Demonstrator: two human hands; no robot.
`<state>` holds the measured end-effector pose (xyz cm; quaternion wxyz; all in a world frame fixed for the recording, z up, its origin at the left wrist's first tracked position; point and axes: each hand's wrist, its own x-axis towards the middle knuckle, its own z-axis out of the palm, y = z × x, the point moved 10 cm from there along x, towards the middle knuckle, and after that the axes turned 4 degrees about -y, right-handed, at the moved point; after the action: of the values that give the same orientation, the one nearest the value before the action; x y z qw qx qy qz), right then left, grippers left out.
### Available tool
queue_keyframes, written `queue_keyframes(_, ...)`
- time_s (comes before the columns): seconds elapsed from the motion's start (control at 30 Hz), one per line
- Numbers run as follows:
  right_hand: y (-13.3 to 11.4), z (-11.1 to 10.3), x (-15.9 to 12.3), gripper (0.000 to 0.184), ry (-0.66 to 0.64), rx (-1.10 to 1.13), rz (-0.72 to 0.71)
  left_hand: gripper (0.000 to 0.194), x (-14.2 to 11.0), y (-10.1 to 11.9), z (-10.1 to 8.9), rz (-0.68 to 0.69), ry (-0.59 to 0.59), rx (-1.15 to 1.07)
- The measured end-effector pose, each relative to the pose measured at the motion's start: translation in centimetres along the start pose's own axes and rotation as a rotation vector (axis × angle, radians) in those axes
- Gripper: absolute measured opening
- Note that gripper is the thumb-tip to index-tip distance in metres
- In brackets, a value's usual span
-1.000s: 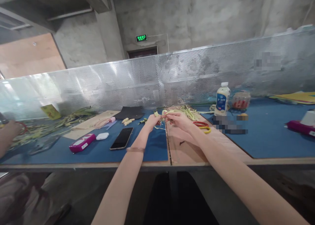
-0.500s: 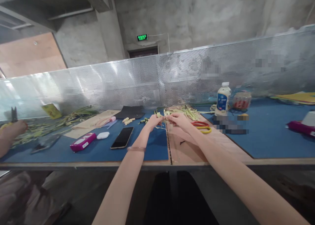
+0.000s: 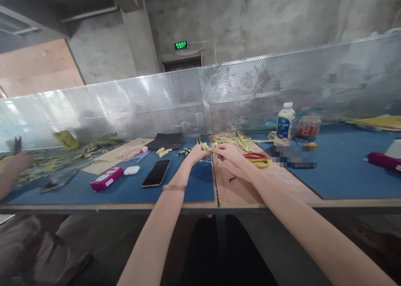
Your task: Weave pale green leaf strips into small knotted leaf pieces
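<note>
My left hand point(image 3: 196, 153) and my right hand point(image 3: 228, 153) meet above the seam between the blue mat and the bare board. Pinched fingers on both sides hold a pale green plant strip point(image 3: 205, 146), which bends between the fingertips. Fine detail of the strip is blurred and partly behind my fingers. Behind my right hand lies a pile of green plant strips point(image 3: 242, 141). Scissors with red and yellow handles point(image 3: 262, 162) rest beside my right wrist. Small dark-green knotted pieces point(image 3: 184, 152) sit left of my left hand.
A phone point(image 3: 156, 173), a white case point(image 3: 131, 170) and a purple box point(image 3: 107, 178) lie to the left. To the right stand a bottle point(image 3: 283, 125) and a clear jar point(image 3: 308, 126). Another person's hand point(image 3: 19, 164) holds a dark-bladed tool at far left.
My hands stay together on the strip, with only slight finger movement. The bent strip shows a little more plainly at my fingertips. The view has shifted slightly.
</note>
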<state>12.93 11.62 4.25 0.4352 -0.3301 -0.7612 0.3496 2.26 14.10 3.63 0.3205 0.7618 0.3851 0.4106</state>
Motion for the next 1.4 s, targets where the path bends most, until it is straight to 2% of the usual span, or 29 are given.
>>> queue_keyframes(0.27,0.8,-0.2,0.3,0.041,-0.012,-0.042,0.000,0.012,-0.1,0.3,0.5,0.003,-0.039,0.021)
queue_keyframes(0.7,-0.8,-0.2,-0.2,0.041,-0.006,-0.148,-0.067,0.019,-0.2,0.0,1.0,-0.035,-0.081,-0.016)
queue_keyframes(1.0,-1.4,-0.5,-0.2,0.042,0.138,-0.223,-0.092,0.013,-0.4,0.7,1.3,-0.030,-0.083,0.052)
queue_keyframes(1.23,-2.0,-1.0,-0.4,0.035,0.218,-0.244,-0.094,0.014,-0.1,0.6,1.2,-0.021,-0.073,0.075)
queue_keyframes(1.4,-2.2,-0.9,-0.5,0.035,0.212,-0.258,-0.088,0.013,0.0,0.6,1.1,-0.001,-0.066,0.096)
